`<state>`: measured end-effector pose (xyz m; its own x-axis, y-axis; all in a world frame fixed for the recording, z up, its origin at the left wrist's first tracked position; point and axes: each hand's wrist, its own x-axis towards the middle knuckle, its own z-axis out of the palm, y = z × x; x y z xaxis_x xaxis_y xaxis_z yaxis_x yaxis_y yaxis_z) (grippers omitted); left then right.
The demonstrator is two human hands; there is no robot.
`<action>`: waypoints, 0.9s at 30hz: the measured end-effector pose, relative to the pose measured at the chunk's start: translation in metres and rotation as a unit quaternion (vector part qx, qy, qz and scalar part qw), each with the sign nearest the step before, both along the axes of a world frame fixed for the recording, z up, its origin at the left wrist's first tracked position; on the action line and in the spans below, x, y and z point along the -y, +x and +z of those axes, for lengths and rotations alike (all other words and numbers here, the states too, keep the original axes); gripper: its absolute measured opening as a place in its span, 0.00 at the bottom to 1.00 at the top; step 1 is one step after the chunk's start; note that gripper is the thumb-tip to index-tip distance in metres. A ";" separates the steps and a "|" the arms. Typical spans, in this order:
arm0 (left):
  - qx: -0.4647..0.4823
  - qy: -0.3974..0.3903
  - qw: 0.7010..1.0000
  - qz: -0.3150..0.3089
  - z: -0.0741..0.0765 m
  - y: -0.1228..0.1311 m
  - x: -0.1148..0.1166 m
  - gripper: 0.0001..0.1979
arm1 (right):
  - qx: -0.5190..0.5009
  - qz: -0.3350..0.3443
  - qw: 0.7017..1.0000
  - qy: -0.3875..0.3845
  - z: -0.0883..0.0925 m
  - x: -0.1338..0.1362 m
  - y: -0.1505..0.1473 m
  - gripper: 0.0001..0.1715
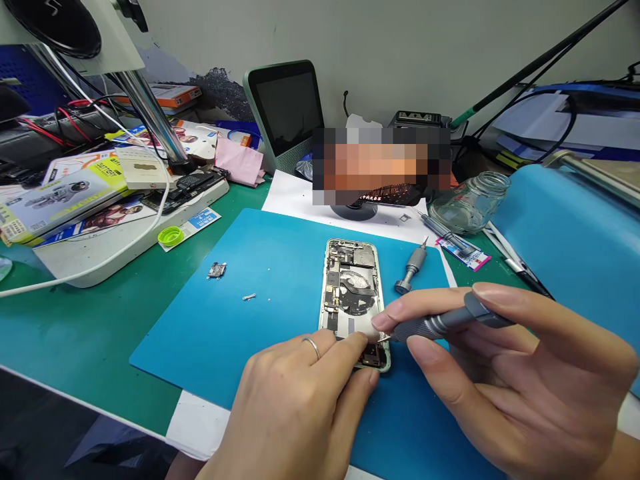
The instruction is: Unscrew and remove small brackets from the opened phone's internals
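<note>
An opened phone body [357, 293] with a pale frame and its inside parts exposed lies on the blue mat [190, 333]. My left hand [305, 387], a ring on one finger, grips the lower end of the phone and hides part of it. In my right hand [525, 373] is a grey precision screwdriver [435, 323], held between thumb and fingers. Its thin tip reaches the phone's bottom right, near my left fingertips; whether it sits in a screw is too small to tell. A second grey screwdriver [413, 267] rests on the mat beyond.
A small metal module [217, 270] and a tiny bracket [249, 297] lie left on the mat. Farther back stand a glass jar [473, 203], a smart display [287, 110] and a microscope post [153, 113]. Boxes [70, 193] and a white cable crowd the left.
</note>
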<state>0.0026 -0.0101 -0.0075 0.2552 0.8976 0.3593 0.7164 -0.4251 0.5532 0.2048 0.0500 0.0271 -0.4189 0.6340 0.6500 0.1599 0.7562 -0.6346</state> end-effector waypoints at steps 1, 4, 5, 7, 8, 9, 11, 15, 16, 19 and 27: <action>-0.004 0.002 1.000 0.000 0.000 0.000 0.000 0.12 | -0.003 0.004 1.000 0.007 0.000 0.000 0.000 0.52; -0.025 0.011 1.000 0.008 0.000 0.000 -0.001 0.12 | -0.003 0.009 1.000 0.013 -0.001 -0.002 0.000 0.53; -0.036 0.018 0.999 0.012 0.000 0.001 -0.001 0.12 | -0.002 0.007 1.000 0.010 -0.002 -0.001 0.000 0.53; -0.060 0.025 0.998 0.017 0.002 0.002 -0.002 0.12 | 0.002 0.006 1.000 0.001 -0.003 0.000 0.000 0.54; -0.067 0.028 0.997 0.017 0.003 0.003 -0.003 0.11 | 0.000 0.006 1.000 0.001 -0.003 0.000 0.000 0.53; -0.070 0.029 0.997 0.018 0.004 0.004 -0.003 0.11 | -0.003 0.008 1.000 0.005 -0.004 0.001 -0.001 0.53; -0.064 0.028 0.997 0.017 0.005 0.005 -0.003 0.11 | -0.007 0.007 1.000 0.011 -0.004 0.002 -0.001 0.52; -0.041 0.026 0.999 0.008 0.004 0.004 -0.003 0.10 | -0.006 0.009 1.000 0.015 -0.005 0.000 -0.003 0.53; -0.036 0.022 0.999 0.004 0.003 0.003 -0.002 0.10 | -0.006 0.010 1.000 0.017 -0.005 0.000 -0.003 0.53; -0.028 0.017 0.999 -0.008 0.002 0.002 -0.002 0.10 | -0.003 0.002 1.000 0.014 -0.004 0.000 -0.003 0.53; -0.010 0.010 1.000 -0.002 0.001 0.001 -0.002 0.10 | -0.007 -0.027 1.000 0.008 -0.006 0.001 -0.003 0.52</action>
<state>0.0040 -0.0083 -0.0062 0.2659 0.8894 0.3719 0.7252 -0.4388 0.5306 0.2015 0.0491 0.0210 -0.3752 0.6444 0.6664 0.1913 0.7572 -0.6246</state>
